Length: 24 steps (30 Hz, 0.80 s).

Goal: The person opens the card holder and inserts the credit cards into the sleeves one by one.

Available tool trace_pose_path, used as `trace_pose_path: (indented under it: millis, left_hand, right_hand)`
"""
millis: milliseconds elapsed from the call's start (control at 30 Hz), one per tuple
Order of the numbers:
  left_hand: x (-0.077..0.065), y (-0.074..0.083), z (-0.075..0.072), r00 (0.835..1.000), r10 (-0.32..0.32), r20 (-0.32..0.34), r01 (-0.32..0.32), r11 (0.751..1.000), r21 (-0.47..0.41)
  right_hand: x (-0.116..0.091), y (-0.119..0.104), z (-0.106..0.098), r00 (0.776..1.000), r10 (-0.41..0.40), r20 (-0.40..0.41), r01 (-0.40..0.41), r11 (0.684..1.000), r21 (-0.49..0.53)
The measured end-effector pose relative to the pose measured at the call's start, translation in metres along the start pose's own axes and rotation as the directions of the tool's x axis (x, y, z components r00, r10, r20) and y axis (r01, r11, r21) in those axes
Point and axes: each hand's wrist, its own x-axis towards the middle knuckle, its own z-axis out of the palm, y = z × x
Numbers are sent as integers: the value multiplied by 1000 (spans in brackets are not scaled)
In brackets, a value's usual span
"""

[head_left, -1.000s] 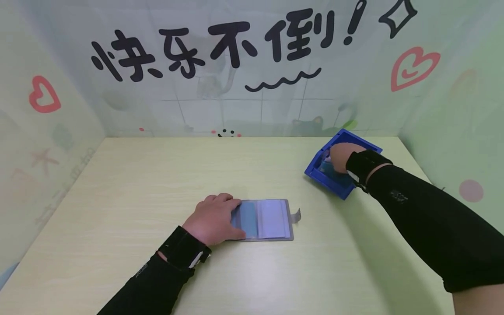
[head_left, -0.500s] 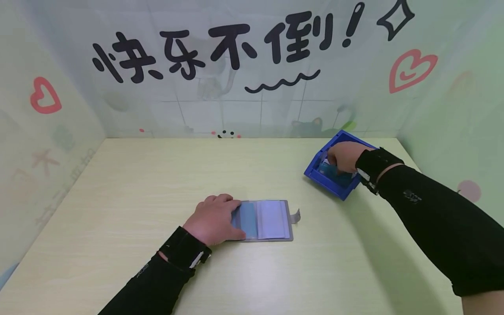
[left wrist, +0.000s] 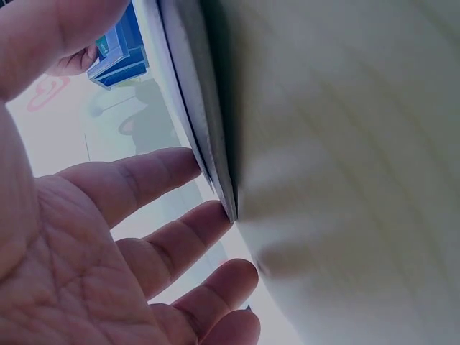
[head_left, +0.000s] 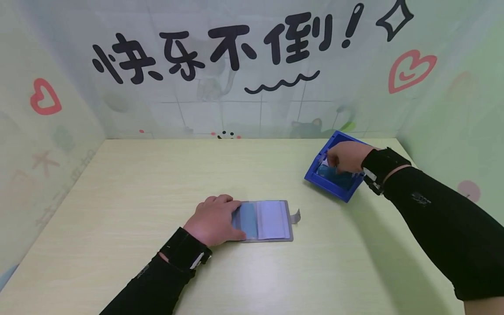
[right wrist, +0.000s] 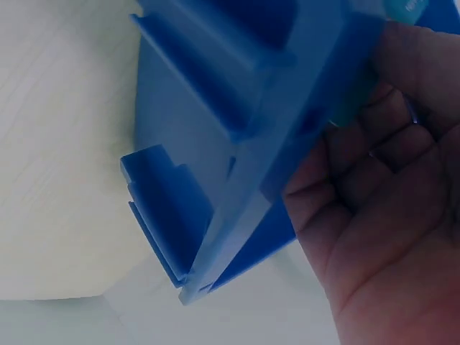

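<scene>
An unfolded card holder (head_left: 272, 219) with clear sleeves lies on the table, a light-blue card on its left side and pale lilac on its right. My left hand (head_left: 214, 221) rests over its left part, thumb along the near edge. In the left wrist view, slightly bent fingertips touch the holder's cover edge (left wrist: 208, 122). At the back right, my right hand (head_left: 348, 156) reaches into a blue plastic tray (head_left: 326, 189) above teal cards (head_left: 334, 176). Its fingers curl inward in the right wrist view; I cannot tell whether they pinch a card.
A small grey strap (head_left: 296, 216) sticks out from the holder's right edge. Printed cloth walls (head_left: 260, 118) with dark lettering enclose the back and sides of the pale wood table (head_left: 118, 188). The tray stands near the table's back right corner.
My right hand has stayed in the tray while its wrist and forearm shifted right. The tray has turned slightly, its far right corner moving left. My left hand and the card holder have kept still.
</scene>
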Motion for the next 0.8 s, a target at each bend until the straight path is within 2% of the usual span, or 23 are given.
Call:
trace_pose_path:
  millis: [233,433,633,800]
  left_hand:
    - [0,-1,1,1000,-6,8,6,1000,0]
    - [0,-2,1,1000,-5,10,5,1000,3]
    - [0,-3,-1,1000,5,-8,-5,1000,0]
    - [-1,-4,-4,999,0,-33,0,1000,-15]
  right_hand:
    - [-3,4,1,999,22,-30,-22,1000,7]
    - [-20,4,-8,992,20,-127,-18,1000,20]
    - [-44,-7,-23,969,77,-236,-42,988,148]
    - [-50,-38,-22,955,58,-291,22,965,263]
